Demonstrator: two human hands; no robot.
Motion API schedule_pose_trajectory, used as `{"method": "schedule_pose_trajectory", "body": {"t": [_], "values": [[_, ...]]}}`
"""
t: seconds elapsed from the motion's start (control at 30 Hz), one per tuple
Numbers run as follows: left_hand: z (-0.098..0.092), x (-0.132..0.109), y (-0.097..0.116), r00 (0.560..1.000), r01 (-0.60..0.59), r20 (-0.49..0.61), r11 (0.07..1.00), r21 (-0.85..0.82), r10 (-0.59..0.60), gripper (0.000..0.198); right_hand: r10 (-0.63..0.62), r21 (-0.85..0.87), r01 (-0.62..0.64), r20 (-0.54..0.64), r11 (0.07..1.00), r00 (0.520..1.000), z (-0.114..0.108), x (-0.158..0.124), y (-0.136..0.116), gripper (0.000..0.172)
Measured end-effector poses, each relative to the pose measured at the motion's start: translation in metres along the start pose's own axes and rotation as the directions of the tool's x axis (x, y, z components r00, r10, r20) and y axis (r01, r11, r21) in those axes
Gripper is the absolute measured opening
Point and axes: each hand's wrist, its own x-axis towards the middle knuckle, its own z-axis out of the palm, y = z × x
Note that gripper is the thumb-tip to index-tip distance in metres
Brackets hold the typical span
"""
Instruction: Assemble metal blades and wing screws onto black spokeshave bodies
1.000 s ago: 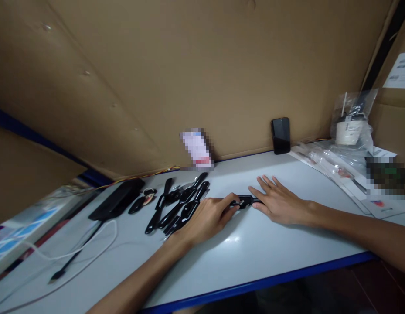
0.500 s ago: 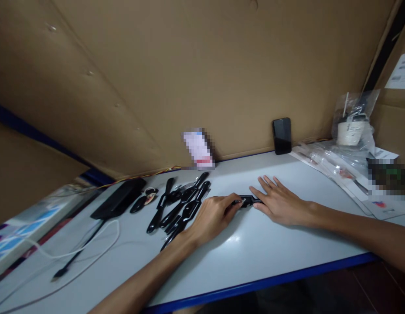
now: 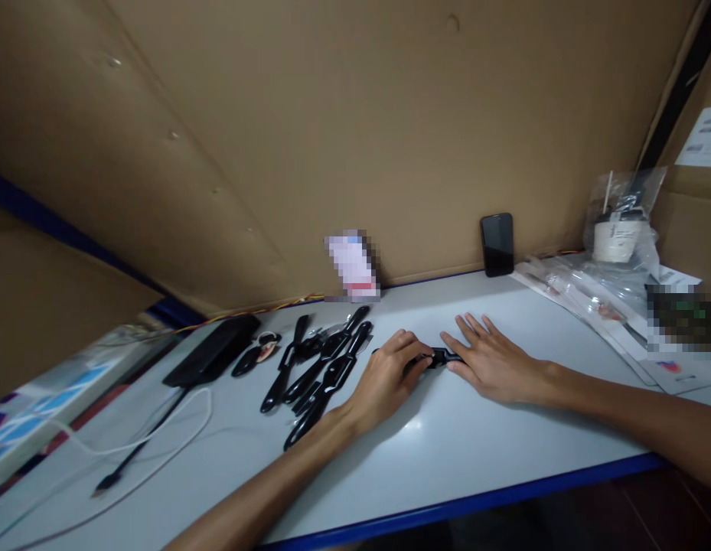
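Observation:
On the grey table lies a black tool with slim handles, partly covered by my hands. My left hand has its thumb and fingers pinched on the tool's middle and left part. My right hand lies flat with fingers spread, its thumb and forefinger touching the tool's right end. Several similar black tools lie in a loose pile to the left of my left hand.
Left of the pile are a small black item with a ring, a black box and a white cable. A phone leans on the cardboard wall. Plastic packages and a bagged cup stand right.
My left fingers have shifted on the tool, the forefinger now reaching further over its middle. The whole view has moved slightly; my right hand stays spread at the tool's right end.

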Motion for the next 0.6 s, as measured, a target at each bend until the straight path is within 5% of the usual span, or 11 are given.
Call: {"method": "schedule_pose_trajectory", "body": {"t": [0.27, 0.6], "values": [[-0.002, 0.004, 0.005, 0.998, 0.070, 0.005, 0.994, -0.088, -0.070, 0.017, -0.008, -0.050, 0.009, 0.026, 0.999, 1.000, -0.002, 0.001, -0.001, 0.058], [-0.016, -0.003, 0.009, 1.000, 0.005, -0.023, 0.984, -0.176, -0.009, 0.026, 0.009, -0.032, -0.006, 0.072, 0.999, 0.997, -0.007, 0.001, -0.001, 0.061]]}}
